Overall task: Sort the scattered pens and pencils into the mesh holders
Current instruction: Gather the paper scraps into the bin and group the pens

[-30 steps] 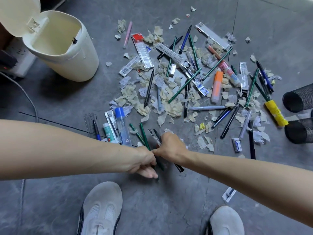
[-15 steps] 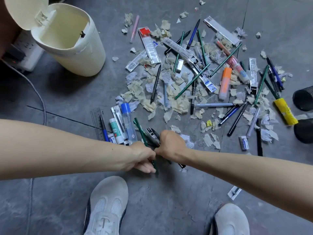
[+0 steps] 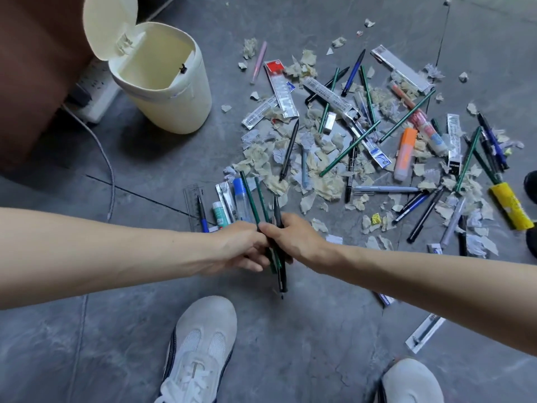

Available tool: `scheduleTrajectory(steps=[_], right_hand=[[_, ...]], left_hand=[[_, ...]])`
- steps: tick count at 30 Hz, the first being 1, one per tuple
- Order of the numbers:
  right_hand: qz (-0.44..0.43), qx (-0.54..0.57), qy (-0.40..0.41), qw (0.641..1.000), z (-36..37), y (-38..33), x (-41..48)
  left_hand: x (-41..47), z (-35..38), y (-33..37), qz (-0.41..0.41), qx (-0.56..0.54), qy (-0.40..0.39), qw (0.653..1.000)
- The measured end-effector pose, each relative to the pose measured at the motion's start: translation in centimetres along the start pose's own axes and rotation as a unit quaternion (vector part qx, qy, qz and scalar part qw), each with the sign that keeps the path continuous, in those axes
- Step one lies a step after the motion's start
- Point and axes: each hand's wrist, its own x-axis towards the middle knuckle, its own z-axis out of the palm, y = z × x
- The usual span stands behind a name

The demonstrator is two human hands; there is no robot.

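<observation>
My right hand [image 3: 293, 239] grips a bundle of green pencils and black pens [image 3: 250, 196] just above the grey floor, their ends sticking out above and below the fist. Pressed against the same bundle from the left, my left hand [image 3: 241, 250] curls its fingers under it. Beyond the hands lies a heap of scattered pens and pencils [image 3: 348, 148] mixed with torn paper, among them a black pen [image 3: 289, 149], an orange highlighter [image 3: 405, 154] and a yellow marker [image 3: 511, 209]. Only slivers of two black mesh holders [image 3: 532, 183] show at the right edge.
A cream bin [image 3: 174, 112] with its lid open stands at the upper left, with a power strip [image 3: 93, 91] and a cable [image 3: 109, 170] beside it. A ruler, glue tubes and packets [image 3: 223, 205] lie left of the hands. My white shoes [image 3: 200, 350] are below.
The bundle of pencils and pens has been gathered off the floor and lifted between both hands; it now stands steeper. The view has shifted, pushing the mesh holders to the right edge.
</observation>
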Motion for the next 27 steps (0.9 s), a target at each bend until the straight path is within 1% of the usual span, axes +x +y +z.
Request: scheduleTrajectory(steps=[3,5,8,10,14,16,20,25,27], right_hand=[[-0.012,0.055,-0.048,0.997,1.8,-1.9,0.6],[-0.018,0.069,-0.069,0.995,3.0,-2.9,1.2],[-0.025,0.036,-0.053,0.998,4.1,-4.0,2.3],[-0.029,-0.016,-0.034,0.999,4.6,-4.5,3.2],[-0.028,-0.09,-0.012,0.996,4.9,-4.1,3.8],[-0.044,-0.108,-0.009,0.993,4.7,-3.5,3.6],[-0.058,-0.114,0.003,0.992,4.3,-2.6,3.0],[-0.066,-0.116,0.014,0.991,3.5,-2.9,3.4],[-0.073,-0.106,0.045,0.991,3.4,-3.2,3.5]], left_hand=[[-1.3,-2.7,-0.9,0.017,-0.022,0.02,0.999],[-1.8,-4.0,-1.6,0.022,-0.032,0.062,0.997],[-2.2,-5.1,-2.2,0.032,-0.038,0.143,0.988],[-2.4,-5.4,-2.6,0.034,-0.023,0.166,0.985],[-2.3,-5.3,-3.1,0.009,0.025,0.136,0.99],[-2.1,-5.2,-3.0,-0.011,0.038,0.125,0.991],[-1.3,-5.3,-2.7,-0.029,0.057,0.128,0.99],[-0.4,-5.1,-2.4,-0.044,0.037,0.125,0.99],[-0.2,-4.9,-2.2,-0.044,0.026,0.125,0.991]])
